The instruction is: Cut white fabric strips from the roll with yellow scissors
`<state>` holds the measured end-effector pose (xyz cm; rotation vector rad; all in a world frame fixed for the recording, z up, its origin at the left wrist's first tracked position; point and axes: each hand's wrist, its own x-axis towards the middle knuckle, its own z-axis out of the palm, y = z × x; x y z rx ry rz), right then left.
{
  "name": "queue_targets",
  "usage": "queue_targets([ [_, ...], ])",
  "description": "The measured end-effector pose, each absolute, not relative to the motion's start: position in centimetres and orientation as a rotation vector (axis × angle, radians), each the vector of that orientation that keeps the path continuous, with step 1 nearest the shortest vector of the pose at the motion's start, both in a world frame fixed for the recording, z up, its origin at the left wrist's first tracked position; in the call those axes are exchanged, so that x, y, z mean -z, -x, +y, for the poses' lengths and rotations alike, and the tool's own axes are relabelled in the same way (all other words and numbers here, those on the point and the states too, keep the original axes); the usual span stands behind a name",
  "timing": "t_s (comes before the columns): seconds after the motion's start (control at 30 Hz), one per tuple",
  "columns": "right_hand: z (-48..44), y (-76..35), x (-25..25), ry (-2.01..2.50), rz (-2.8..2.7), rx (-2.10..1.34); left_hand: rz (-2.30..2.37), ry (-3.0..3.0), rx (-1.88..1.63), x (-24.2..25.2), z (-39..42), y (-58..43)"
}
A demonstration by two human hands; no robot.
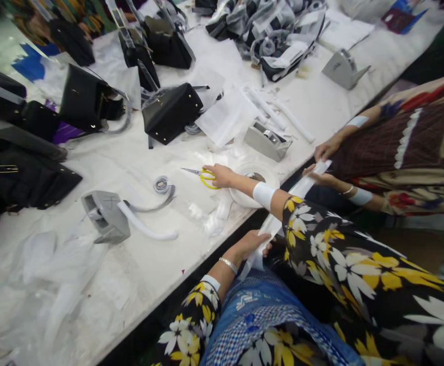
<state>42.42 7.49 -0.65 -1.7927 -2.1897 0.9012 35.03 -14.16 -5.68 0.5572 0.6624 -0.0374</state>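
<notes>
My left hand [253,245] is closed around one end of a long white strip [271,226], beside the table's front edge. A co-worker's hands [321,165] hold the far end, so the strip runs between us beneath my right arm. Stretched over the table, my right hand [222,176] has its fingers on the yellow handles of a pair of scissors [207,179], whose blades point left. Under my right forearm lies a large white roll [240,195], partly hidden. Crumpled clear plastic [217,216] is just in front of the scissors.
Grey tape dispensers stand left [107,216], centre [267,141] and far right [342,68]. A black handbag [173,113] lies mid-table, with more bags left and behind. A wrapped strap [163,190], white tubes [290,119] and plastic film [69,279] lie around.
</notes>
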Motion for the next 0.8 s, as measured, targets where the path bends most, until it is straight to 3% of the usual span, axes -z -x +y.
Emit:
queue_targets([
  [0.1,1.2,-46.1,-3.6,1.548,-1.876,-0.926,0.659,-0.585,0.029,5.6,-14.0,-35.0],
  [0.23,-13.2,-50.4,-8.3,1.636,-1.347,-1.2,0.674,-0.617,0.053,5.0,-13.9,-35.0],
  [0.43,-30.9,-53.1,-6.0,1.922,-1.012,-1.504,0.66,-0.63,0.076,4.8,-13.8,-34.9],
  [0.6,-31.4,-53.0,-1.2,1.954,-1.102,-1.544,0.714,-0.685,0.078,4.9,-14.0,-35.0],
  [0.8,-26.4,-53.6,-0.3,1.8,-1.016,-1.643,0.692,-0.699,0.064,4.0,-14.3,-35.3],
])
